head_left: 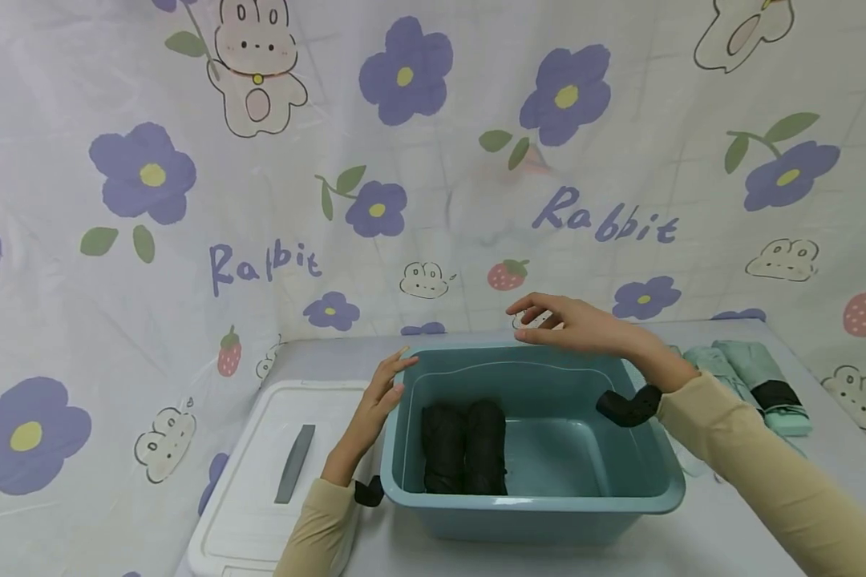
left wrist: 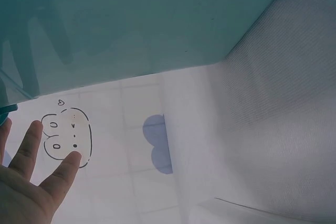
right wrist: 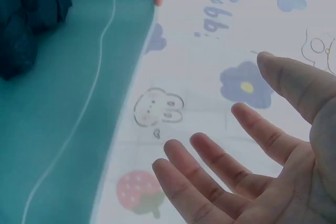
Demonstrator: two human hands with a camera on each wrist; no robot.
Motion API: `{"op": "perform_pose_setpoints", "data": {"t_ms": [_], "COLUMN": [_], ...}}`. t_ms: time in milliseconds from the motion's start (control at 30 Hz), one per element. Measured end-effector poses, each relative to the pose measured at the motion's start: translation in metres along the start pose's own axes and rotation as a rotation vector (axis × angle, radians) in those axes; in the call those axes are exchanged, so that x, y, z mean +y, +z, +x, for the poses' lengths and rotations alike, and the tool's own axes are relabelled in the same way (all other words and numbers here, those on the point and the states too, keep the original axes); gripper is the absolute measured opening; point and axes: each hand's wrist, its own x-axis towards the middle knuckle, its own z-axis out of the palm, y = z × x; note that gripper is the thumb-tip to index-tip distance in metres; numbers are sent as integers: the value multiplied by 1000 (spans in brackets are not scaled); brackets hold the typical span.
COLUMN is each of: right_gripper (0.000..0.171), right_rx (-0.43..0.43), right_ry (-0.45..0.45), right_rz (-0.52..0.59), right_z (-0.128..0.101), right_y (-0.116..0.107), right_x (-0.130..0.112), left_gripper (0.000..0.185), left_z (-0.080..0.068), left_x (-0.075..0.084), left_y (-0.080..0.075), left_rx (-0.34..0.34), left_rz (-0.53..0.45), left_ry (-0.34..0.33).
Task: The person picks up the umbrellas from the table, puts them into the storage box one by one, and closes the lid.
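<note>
Blue bin (head_left: 534,525): sits upright at table centre, mouth up, its long axis running from 9 to 3 o'clock, with 12 on the side away from the wearer.
Dark bundles (head_left: 485,449): two rolls lie side by side on the bin floor toward 9 o'clock, long axes pointing 12 to 6.
Left hand (head_left: 375,405): poised at the rim near 10 o'clock, fingers extended and spread; whether they touch the rim cannot be told.
Right hand (head_left: 580,322): held above the far rim at 1 o'clock, fingers wide apart and slightly bent.
White lid (head_left: 248,485): lies at 9 o'clock, a grey strip (head_left: 295,465) across it slanting from 1 to 7.
Green bundles (head_left: 750,367): rest near 2 o'clock, the outermost angled 11 to 5 and crossed by a black band (head_left: 775,393).
Table (head_left: 693,545): a pale, smooth surface beneath it all.
Curtain (head_left: 476,248): pale sheeting hangs from 9 through 12 to 3, printed with purple flowers, rabbits, strawberries and the word "Rabbit."
</note>
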Motion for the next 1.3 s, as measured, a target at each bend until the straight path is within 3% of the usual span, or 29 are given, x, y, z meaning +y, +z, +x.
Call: {"op": "perform_pose_setpoints", "data": {"t_ms": [233, 467, 733, 1300], "right_gripper": [44, 44, 46, 42], "right_rx": [48, 78, 89, 171], "right_ry": [-8, 8, 85, 79], "right_rz": [-9, -46, -72, -125], "right_z": [-6, -15, -30, -55], "right_y": [-12, -20, -29, -26], "right_x": [4, 24, 45, 82], "left_gripper": [40, 41, 41, 40], "left_z": [0, 0, 1, 0], "left_x": [0, -4, -4, -1], "left_y": [-1, 0, -1, -1], "left_rx": [3, -1, -4, -4], "left_rz": [12, 16, 9, 6], "left_ry": [-9, -29, -21, -19]}}
